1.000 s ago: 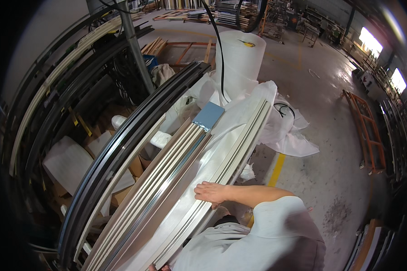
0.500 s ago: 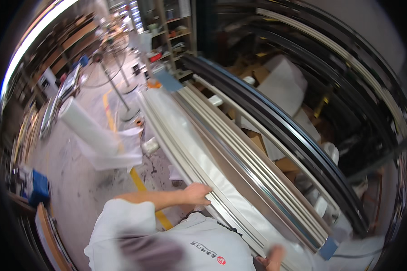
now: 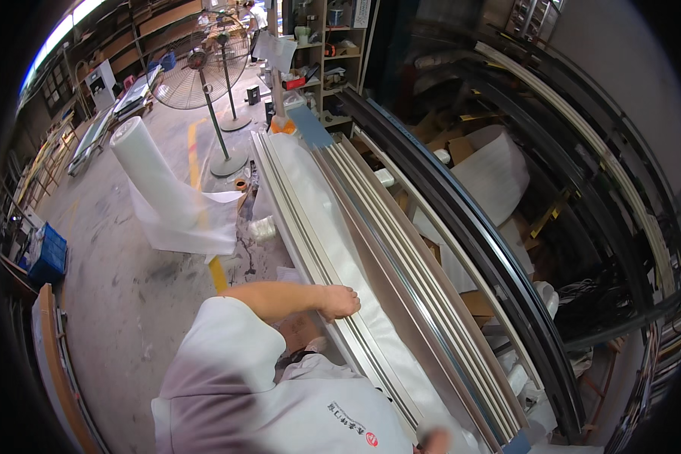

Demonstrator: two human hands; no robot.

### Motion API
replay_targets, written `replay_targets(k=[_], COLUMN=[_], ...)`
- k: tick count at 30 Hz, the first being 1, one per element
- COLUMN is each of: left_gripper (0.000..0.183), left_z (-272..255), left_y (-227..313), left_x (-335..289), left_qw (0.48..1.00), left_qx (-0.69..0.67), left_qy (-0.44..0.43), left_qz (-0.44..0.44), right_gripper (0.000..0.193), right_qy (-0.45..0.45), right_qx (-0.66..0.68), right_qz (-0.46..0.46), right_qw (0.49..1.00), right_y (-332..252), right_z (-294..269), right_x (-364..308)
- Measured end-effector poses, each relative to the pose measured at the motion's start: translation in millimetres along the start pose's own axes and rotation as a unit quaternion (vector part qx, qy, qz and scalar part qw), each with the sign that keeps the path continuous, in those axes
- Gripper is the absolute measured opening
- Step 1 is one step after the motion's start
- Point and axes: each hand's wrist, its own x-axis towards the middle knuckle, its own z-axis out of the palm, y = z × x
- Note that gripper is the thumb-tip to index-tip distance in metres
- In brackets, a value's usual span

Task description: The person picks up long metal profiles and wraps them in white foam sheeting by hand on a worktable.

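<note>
A long pale metal profile (image 3: 307,236) with lengthwise grooves runs from far left to near right in front of me. My left hand (image 3: 339,303) is closed over it at about mid-length, fingers curled on its upper face. Down at the lower edge, my right hand (image 3: 433,440) is near the profile's close end; it is blurred and partly cut off, so its fingers cannot be read. White foam sheet (image 3: 382,321) lies along the profile's right side. Beyond that rests a bundle of ribbed pale profiles (image 3: 408,250), with blue wrap (image 3: 308,125) round its far end.
Dark long profiles (image 3: 477,204) lie on the right beside a rack of more lengths. Left of the bench stands a white foam roll (image 3: 159,181), partly unrolled on the floor. Pedestal fans (image 3: 208,91) and a shelf unit (image 3: 340,60) are farther back. A blue crate (image 3: 47,256) sits far left.
The view has shifted, so the bench and floor objects sit differently in the picture. My left hand remains on the profile; my right hand appears lower and farther left, still blurred.
</note>
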Motion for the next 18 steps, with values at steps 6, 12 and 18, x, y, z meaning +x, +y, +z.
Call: replay_targets(k=[6, 12, 18], left_gripper=[0.065, 0.062, 0.065], left_z=[-7, 7, 11], left_y=[9, 17, 13], left_x=[-11, -15, -15], left_qw=[0.999, 0.998, 0.998], left_qx=[-0.001, 0.002, -0.002], left_qy=[0.048, 0.053, 0.047], left_qz=[0.013, 0.024, 0.033], right_gripper=[0.065, 0.065, 0.061], right_qy=[-0.027, -0.032, -0.017], right_qx=[-0.016, -0.013, -0.008], right_qz=[0.021, 0.024, 0.036], right_qw=[0.999, 0.999, 0.999], right_y=[-24, -33, -37], right_z=[-21, -24, -24], right_x=[1, -3, -1])
